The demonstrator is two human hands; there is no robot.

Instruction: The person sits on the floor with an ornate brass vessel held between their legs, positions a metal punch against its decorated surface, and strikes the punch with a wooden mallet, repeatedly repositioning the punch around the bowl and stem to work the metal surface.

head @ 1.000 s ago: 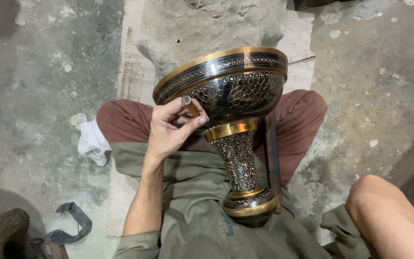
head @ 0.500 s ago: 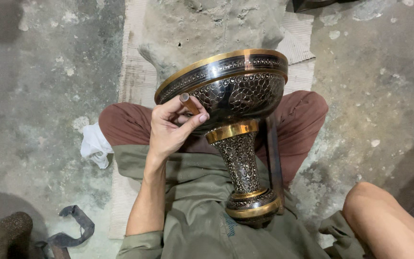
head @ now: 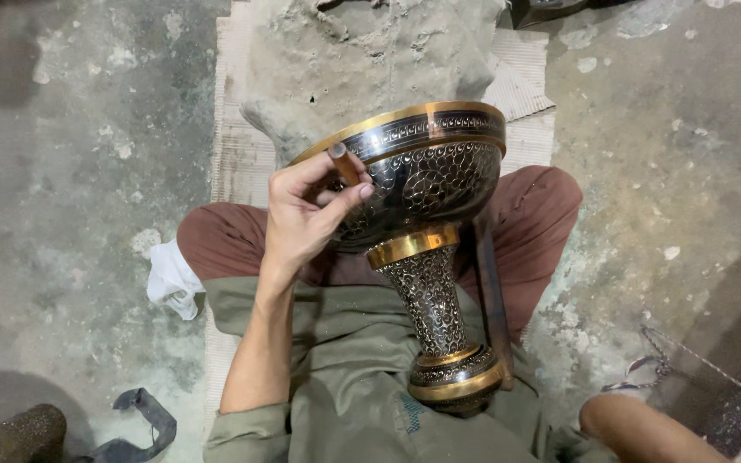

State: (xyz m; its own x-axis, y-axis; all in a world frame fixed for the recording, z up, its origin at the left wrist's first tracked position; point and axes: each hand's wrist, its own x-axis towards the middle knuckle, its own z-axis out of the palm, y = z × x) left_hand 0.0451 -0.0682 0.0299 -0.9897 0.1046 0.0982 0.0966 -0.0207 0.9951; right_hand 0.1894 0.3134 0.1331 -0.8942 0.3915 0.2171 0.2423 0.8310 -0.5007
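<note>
Head view, looking straight down onto a lap. Left hand [head: 306, 214] raised against the side of an engraved metal goblet-shaped vessel [head: 422, 197], thumb and fingers [head: 345, 201] pinched together around a short brown punch-like tool [head: 342, 163], its tip pressed to the dark patterned bowl just under the gold rim. Vessel lying tilted across the thighs, wide bowl away from the body, gold collar below the bowl, filigreed stem running back to a round foot [head: 456, 381] resting on the olive-green shirt [head: 345, 369]. Reddish-brown trousers [head: 542, 214] spread to either side beneath the bowl. Flat dark metal bar [head: 490, 291] lying along the right thigh, touching the stem's right side and partly hidden behind it. Right forearm [head: 645, 429] only just in the lower right corner, hand out of frame, fingers impossible to judge. Rough grey stone-like block [head: 362, 60] directly beyond the bowl's rim, seated on a pale woven mat [head: 233, 154]. White crumpled cloth [head: 171, 279] beside the left knee. Dark strap [head: 135, 424] on the stained concrete floor [head: 70, 171] at lower left. Thin chain [head: 653, 369] near the right edge.
</note>
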